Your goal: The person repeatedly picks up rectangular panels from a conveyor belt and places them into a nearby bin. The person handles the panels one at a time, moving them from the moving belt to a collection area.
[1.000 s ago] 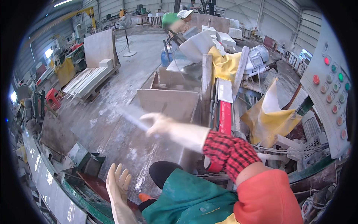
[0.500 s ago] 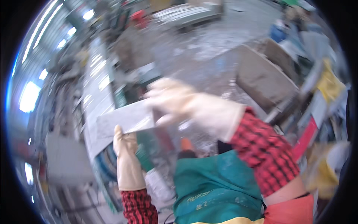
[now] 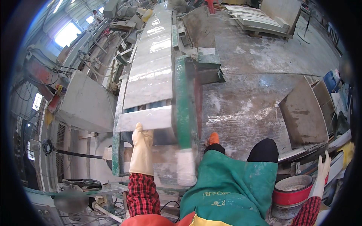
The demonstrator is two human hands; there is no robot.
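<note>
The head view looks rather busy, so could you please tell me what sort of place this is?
Probably a slab-working workshop, perhaps for stone: pale slabs lie in a row along a green-edged machine bed, and long pale strips lie side by side beyond.

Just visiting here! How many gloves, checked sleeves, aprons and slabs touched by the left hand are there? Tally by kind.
Cream gloves, one each on the left hand and right hand: 2
Red-and-black checked sleeves: 2
Green apron: 1
Pale slab touched by the left hand: 1
Total: 6
</note>
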